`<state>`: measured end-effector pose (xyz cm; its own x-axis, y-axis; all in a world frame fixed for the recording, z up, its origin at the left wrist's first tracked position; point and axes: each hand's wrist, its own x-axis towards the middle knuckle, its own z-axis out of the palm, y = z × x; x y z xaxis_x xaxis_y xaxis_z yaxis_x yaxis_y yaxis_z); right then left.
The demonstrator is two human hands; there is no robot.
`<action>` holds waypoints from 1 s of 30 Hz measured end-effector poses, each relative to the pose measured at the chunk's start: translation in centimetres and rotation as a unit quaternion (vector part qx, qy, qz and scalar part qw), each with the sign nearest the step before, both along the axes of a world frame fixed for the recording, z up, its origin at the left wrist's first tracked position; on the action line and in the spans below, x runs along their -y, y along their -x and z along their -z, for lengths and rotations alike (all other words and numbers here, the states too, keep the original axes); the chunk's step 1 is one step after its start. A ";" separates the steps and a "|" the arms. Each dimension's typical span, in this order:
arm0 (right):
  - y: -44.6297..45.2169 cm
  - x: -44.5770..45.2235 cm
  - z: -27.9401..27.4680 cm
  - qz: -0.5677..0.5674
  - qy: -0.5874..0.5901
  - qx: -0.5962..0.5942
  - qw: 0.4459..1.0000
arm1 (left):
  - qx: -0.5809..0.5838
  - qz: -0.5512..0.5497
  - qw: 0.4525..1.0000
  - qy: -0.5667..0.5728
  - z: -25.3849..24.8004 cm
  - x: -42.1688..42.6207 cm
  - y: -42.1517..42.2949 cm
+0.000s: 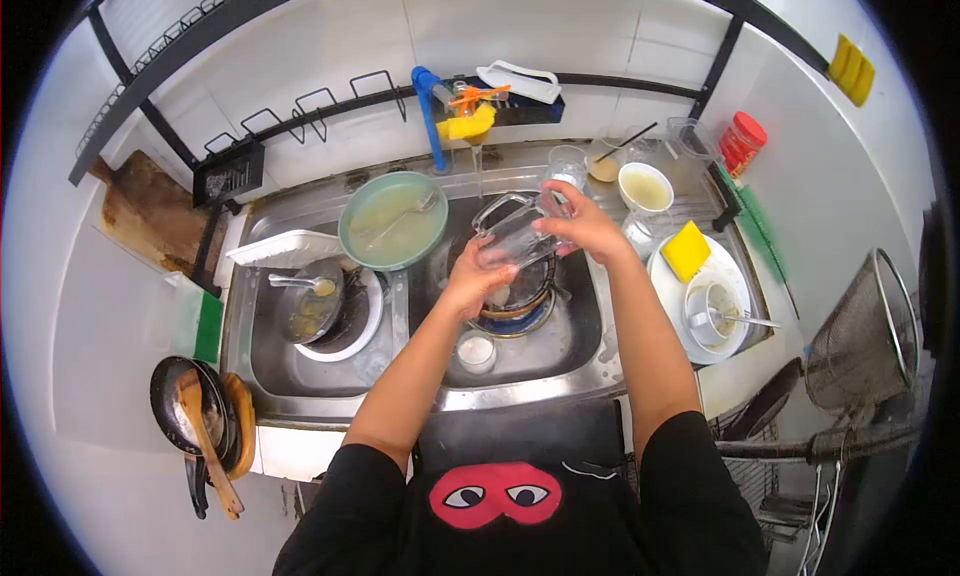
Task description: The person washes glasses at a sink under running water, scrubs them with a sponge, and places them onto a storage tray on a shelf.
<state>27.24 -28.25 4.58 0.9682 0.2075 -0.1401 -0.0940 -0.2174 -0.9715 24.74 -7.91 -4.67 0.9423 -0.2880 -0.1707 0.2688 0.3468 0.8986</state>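
Observation:
Over the right sink basin, both my hands hold a clear glass mug (522, 240) tilted on its side. My left hand (474, 278) is closed around its lower left end, and my right hand (585, 224) grips the other end. The mug's handle points up toward the tap. Beneath it in the basin lie stacked dishes, among them a blue-rimmed bowl (515, 324), partly hidden by the mug and my hands. A small glass with white contents (476, 353) stands near the basin's front.
A green basin of cloudy water (385, 251) sits on the divider. The left sink holds a pan (312, 311) and a white bowl (372, 338). At right are a yellow sponge (686, 251), plates with a cup (703, 321), and several glasses. A yellow-ended tap (468, 126) hangs behind.

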 end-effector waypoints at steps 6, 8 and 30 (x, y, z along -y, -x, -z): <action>2.6 0.5 -3.1 -0.038 0.173 0.182 0.967 | 0.004 0.136 0.982 0.129 -0.2 -0.2 2.1; 3.6 0.9 -3.7 -0.069 0.211 0.254 0.941 | -0.043 0.162 0.964 0.208 0.4 -0.9 2.1; 12.6 -4.0 0.4 0.137 -0.249 -0.123 0.951 | 0.143 -0.197 0.960 0.140 1.5 2.8 4.6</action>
